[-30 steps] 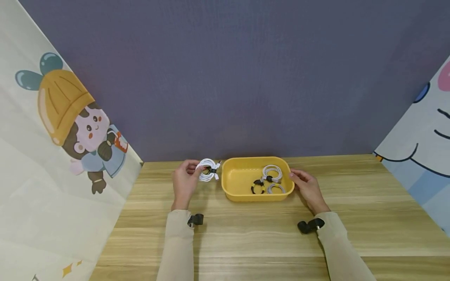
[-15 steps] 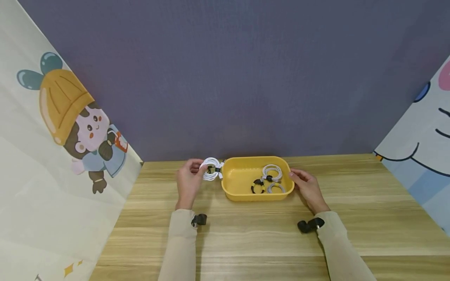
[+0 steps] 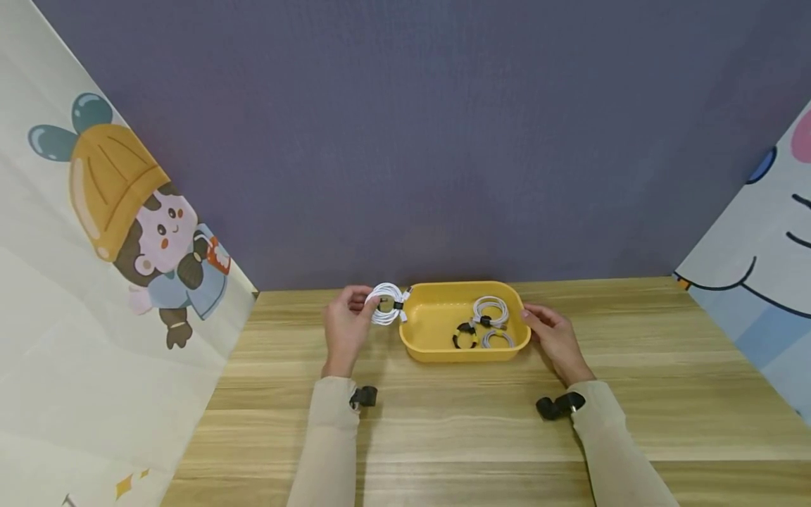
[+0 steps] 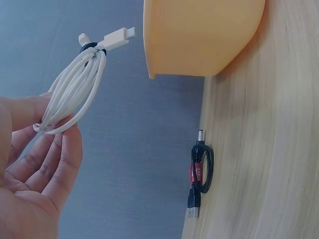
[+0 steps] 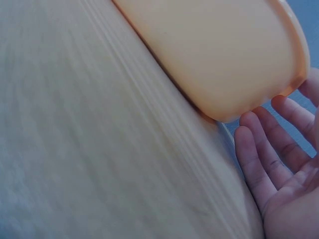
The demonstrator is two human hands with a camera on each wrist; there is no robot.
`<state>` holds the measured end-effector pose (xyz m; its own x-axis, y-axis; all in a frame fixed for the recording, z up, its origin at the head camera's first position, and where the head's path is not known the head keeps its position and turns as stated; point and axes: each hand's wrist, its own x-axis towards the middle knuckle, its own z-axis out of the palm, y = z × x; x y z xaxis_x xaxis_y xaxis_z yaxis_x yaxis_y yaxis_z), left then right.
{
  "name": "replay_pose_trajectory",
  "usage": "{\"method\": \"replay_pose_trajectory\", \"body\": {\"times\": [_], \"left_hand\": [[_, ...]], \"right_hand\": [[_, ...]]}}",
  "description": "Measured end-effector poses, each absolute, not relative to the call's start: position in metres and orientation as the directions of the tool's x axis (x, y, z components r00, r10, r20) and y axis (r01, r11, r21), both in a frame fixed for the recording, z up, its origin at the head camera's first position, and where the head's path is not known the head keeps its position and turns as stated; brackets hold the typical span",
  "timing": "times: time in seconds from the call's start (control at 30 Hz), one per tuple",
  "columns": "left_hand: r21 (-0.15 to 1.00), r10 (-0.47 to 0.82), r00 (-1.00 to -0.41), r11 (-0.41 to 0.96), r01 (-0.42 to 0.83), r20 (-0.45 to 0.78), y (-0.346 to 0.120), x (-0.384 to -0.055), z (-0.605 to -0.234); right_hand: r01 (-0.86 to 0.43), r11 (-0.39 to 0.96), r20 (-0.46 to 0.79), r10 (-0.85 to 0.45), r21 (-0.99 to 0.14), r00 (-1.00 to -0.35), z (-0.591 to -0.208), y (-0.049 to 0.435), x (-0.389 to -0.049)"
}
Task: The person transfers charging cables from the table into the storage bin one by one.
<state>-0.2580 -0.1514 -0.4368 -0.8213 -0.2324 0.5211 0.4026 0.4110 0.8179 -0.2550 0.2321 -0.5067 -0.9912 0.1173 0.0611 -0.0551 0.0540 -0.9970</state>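
My left hand pinches a coiled white charging cable between thumb and fingers, just off the left end of a yellow plastic basket. In the left wrist view the cable's metal plug points toward the basket's wall, and a black tie binds the coil. My right hand holds the basket's right end, thumb at the rim and fingertips on the outer wall. Inside the basket lie a larger white coiled cable, a small grey coil and a black-and-yellow coil.
A black USB cable with a red band lies on the wooden table, left of the basket in the left wrist view. Behind the basket rises a dark blue-grey panel. Panels with cartoon prints stand on both sides.
My left hand has carried the white cable a little to the right, up to the basket's left rim. The right hand and basket have stayed in place.
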Motion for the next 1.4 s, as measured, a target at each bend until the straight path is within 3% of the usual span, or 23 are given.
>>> {"method": "replay_pose_trajectory", "body": {"times": [1.4], "left_hand": [[0.787,-0.125,-0.837,0.436,0.437,0.534,-0.125,-0.257,-0.444]], "right_hand": [[-0.077,0.053,0.082,0.102,-0.996,-0.991,-0.506,0.233,-0.254]]}}
